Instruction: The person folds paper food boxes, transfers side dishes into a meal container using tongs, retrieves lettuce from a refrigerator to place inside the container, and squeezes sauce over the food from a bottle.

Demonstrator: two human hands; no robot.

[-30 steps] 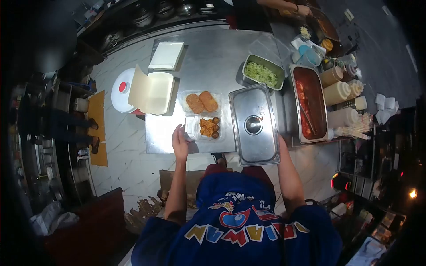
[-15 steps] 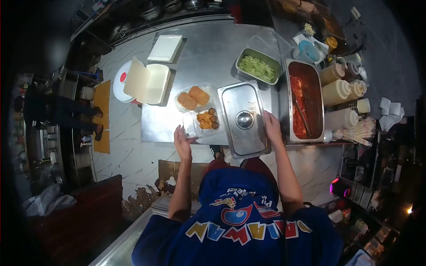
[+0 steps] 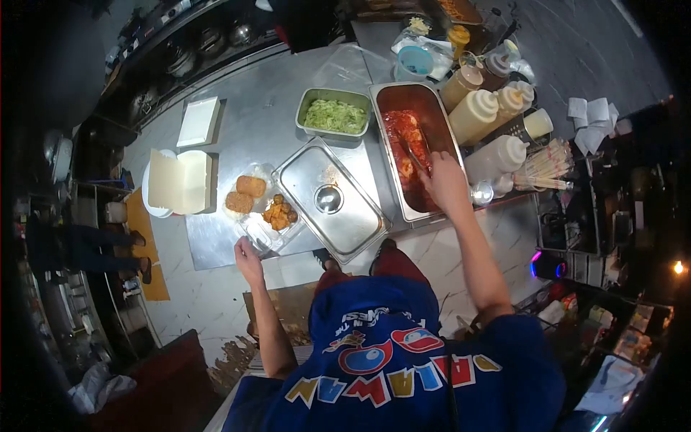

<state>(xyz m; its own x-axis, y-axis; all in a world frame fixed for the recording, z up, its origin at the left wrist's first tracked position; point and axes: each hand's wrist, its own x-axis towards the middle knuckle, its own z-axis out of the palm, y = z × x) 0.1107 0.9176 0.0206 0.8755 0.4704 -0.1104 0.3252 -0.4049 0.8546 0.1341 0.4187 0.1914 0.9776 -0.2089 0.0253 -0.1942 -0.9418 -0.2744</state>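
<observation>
My right hand (image 3: 448, 180) reaches over the near part of a deep metal pan (image 3: 450, 128) of red-sauced food. Its fingers are closed on the handle end of metal tongs (image 3: 414, 153), whose other end rests in the sauce. At the table's front edge, my left hand (image 3: 248, 261) has its fingers curled at the near corner of a clear plastic container (image 3: 260, 232). Inside that container lie rice, two browned breaded patties (image 3: 245, 194) and orange-brown fried pieces (image 3: 278, 214). A steel pan lid (image 3: 350, 218) lies beside it.
Shredded green vegetables fill a smaller steel pan (image 3: 305, 124). An open paper box (image 3: 194, 183) and a closed white box (image 3: 198, 121) are on the left. Squeeze bottles (image 3: 475, 115), wrapped sticks (image 3: 545, 167) and a blue tub (image 3: 414, 63) line the right. Another person's legs (image 3: 111, 250) show far left.
My right hand has left the steel lid's edge and moved right to the tongs in the red pan. The lid now lies more slanted. The camera view has turned to the right.
</observation>
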